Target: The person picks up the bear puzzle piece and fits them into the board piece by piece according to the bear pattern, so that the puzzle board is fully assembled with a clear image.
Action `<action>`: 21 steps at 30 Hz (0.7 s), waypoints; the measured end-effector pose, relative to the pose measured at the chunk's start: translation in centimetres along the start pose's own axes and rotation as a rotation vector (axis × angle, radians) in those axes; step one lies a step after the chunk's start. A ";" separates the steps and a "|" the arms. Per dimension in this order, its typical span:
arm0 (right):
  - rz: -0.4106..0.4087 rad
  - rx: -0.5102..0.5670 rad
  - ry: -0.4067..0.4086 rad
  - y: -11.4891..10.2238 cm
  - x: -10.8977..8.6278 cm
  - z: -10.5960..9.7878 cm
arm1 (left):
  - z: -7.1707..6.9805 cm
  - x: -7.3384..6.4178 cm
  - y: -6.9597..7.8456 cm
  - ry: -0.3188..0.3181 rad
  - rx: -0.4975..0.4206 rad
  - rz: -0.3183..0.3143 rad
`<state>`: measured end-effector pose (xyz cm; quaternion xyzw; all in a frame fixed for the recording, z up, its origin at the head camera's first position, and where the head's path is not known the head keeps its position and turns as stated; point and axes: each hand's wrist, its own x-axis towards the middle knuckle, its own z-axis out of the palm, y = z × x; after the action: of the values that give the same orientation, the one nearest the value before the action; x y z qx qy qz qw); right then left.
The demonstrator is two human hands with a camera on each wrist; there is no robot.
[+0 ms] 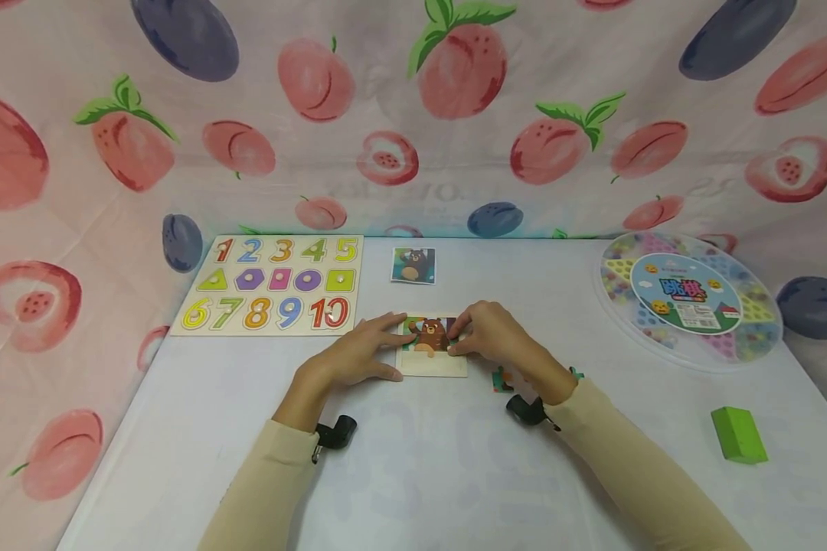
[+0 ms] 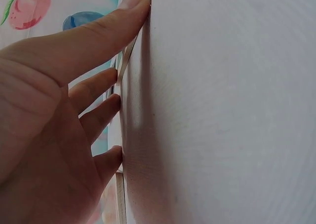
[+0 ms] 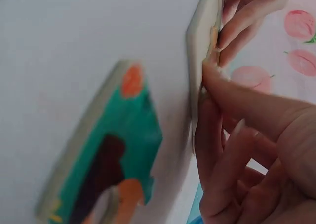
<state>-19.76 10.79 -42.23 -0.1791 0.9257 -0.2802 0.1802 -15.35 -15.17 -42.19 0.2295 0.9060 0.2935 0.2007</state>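
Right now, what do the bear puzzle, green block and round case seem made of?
Bear puzzle: probably wood, printed; its bare strip is pale beige and matt.
Green block: perhaps painted wood or foam; plain, matt faces.
Round case: likely clear plastic, smooth; coloured contents show through.

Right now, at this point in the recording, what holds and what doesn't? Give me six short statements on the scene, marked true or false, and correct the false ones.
1. The left hand and right hand are both at the bear puzzle. True.
2. Pieces cover the bear puzzle's near strip. False: that strip is bare.
3. A loose piece lies on the table, right of the bear puzzle. True.
4. The block is nearer the person than the round box. True.
5. The round box is left of the bear puzzle. False: it is to the right.
6. The right hand grips the block. False: the block lies on the table, apart from both hands.
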 end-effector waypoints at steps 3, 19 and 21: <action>0.017 -0.018 0.001 0.0 0.1 0.1 | 0.0 0.0 0.0 -0.001 0.001 -0.001; 0.023 -0.022 0.008 0.3 0.0 0.2 | 0.1 0.5 -0.3 0.004 0.025 -0.011; 0.021 -0.023 0.007 0.3 0.0 0.2 | 0.0 0.6 -0.3 -0.003 0.011 0.003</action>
<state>-19.71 10.98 -42.57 -0.1706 0.9313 -0.2683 0.1778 -15.91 -15.08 -42.54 0.2324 0.9069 0.2885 0.2006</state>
